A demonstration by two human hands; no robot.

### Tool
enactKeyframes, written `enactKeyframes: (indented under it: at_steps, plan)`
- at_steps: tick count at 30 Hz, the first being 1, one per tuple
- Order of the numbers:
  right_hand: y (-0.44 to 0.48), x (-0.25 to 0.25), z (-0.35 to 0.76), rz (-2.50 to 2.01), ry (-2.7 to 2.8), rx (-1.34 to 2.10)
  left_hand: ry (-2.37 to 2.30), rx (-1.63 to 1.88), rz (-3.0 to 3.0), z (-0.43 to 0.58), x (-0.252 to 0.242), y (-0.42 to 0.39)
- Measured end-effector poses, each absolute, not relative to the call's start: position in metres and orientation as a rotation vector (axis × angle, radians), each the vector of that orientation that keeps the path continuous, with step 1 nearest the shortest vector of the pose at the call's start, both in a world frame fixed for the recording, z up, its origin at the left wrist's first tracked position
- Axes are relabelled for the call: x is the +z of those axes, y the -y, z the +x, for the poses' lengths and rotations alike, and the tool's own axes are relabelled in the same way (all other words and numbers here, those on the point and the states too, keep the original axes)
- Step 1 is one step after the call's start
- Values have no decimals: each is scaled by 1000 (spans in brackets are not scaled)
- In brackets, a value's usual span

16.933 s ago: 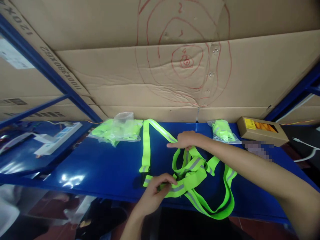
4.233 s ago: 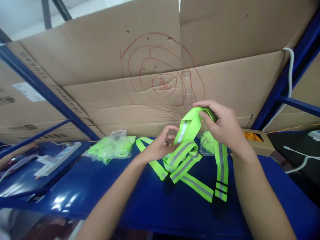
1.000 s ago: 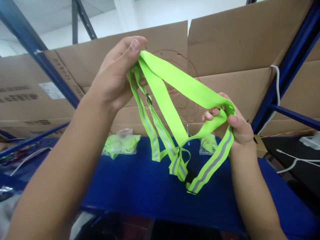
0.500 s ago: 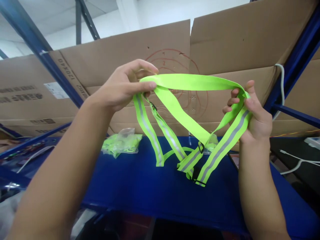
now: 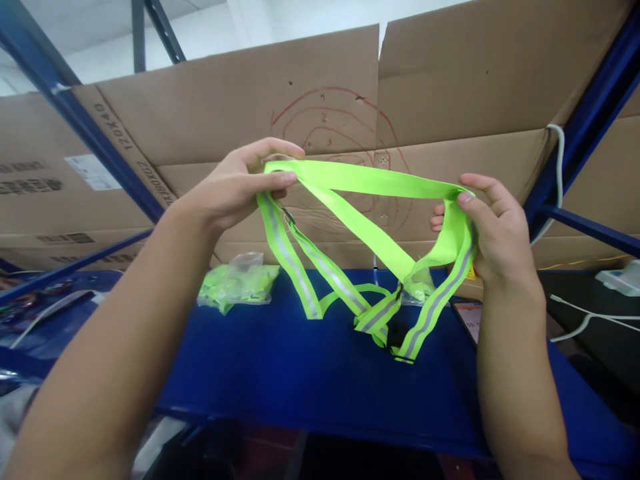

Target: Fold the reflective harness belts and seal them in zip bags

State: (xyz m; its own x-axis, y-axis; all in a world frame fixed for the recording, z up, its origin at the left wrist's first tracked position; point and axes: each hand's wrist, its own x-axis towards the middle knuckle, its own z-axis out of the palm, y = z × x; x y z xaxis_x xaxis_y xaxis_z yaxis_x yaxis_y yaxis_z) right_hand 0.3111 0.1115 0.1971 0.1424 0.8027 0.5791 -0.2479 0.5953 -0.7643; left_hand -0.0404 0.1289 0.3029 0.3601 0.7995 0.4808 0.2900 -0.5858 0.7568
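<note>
A neon yellow-green reflective harness [image 5: 370, 181] with silver stripes and black buckles hangs between my two hands above the blue table. My left hand [image 5: 250, 177] pinches its upper left corner between thumb and fingers. At the upper right corner, my right hand [image 5: 495, 220] grips the strap with the thumb pressed on it. The top band stretches nearly straight from hand to hand. Below it the striped straps droop in loops, and a black buckle [image 5: 404, 360] dangles at the lowest point.
Clear plastic bags with green straps [image 5: 240, 283] lie on the blue table [image 5: 300, 373]. A phone [image 5: 469, 320] rests by my right forearm. Cardboard sheets [image 5: 225, 107] with red drawn rings stand behind, between blue metal posts [image 5: 100, 140]. White cables [image 5: 590, 320] lie at right.
My right hand has moved left and turned, bringing the hands slightly closer together. My left hand is a little lower and further left, and the right-hand strap now hangs wider and flatter.
</note>
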Motion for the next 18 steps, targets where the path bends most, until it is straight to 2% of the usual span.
enactKeyframes:
  at_steps: [5,10,18]
  plan:
    - [-105,196,305,-532,1333,911,-812,1382,1935,-36,301,-129]
    - [-106,197,303,-398,1330,910,-761,1421,2004,-37,306,-123]
    - [-97,198,302,-436,1329,729,-657,1579,2078,-40,314,-109]
